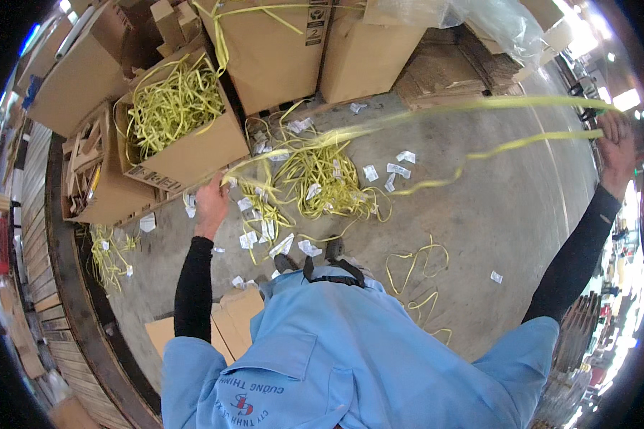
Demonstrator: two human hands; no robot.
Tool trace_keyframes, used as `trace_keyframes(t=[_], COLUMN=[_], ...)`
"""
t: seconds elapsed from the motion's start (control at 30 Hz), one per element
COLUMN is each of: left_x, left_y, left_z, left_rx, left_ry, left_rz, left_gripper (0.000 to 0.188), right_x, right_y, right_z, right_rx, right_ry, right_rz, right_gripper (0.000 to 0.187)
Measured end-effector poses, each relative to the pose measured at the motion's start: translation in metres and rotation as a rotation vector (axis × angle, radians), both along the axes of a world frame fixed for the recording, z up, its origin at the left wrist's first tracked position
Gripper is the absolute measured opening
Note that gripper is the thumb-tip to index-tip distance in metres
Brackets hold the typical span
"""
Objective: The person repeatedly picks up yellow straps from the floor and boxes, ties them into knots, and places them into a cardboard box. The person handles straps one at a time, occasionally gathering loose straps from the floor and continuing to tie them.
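My two arms are spread wide, with a length of yellow strapping band (472,106) stretched between them, blurred along its middle. My left hand (211,206) is closed on the band, close to the front of an open cardboard box (206,152) heaped with tangled yellow strapping (175,104). Far out to the right, my right hand (615,143) grips the band in a fist. A second strand (436,183) hangs from it down to a loose pile of the same strapping (320,179) on the floor.
Scraps of white paper (399,170) lie around the pile. Tall cartons (268,57) and stacked flat cardboard (440,75) stand at the back. Another box (114,196) holds cardboard pieces. A loose strap (415,261) curls on the floor, and a roller conveyor (39,264) runs along the left.
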State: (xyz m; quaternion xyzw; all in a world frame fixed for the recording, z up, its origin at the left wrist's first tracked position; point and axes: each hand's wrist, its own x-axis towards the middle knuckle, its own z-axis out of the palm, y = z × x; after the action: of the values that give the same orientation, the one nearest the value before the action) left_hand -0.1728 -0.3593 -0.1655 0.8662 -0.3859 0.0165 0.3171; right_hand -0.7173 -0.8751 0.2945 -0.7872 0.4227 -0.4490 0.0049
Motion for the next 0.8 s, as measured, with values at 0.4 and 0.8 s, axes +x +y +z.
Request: trace_keyframes(t=[0.4,0.8], left_x=[-0.076,-0.11], left_y=[-0.097,-0.166], left_z=[0.156,0.24], left_rx=[-0.666,-0.446], left_ry=[0.966,0.205], left_rz=[-0.253,-0.535], left_gripper=[0.029,0.055], right_x=[0.165,0.322], right_y=[0.102,0.288], right_z=[-0.225,-0.271], right_rx=[1.215,0.568], right_ry=[-0.783,-0.177], right_rz=[1.183,1.009], right_gripper=[0.04,0.024])
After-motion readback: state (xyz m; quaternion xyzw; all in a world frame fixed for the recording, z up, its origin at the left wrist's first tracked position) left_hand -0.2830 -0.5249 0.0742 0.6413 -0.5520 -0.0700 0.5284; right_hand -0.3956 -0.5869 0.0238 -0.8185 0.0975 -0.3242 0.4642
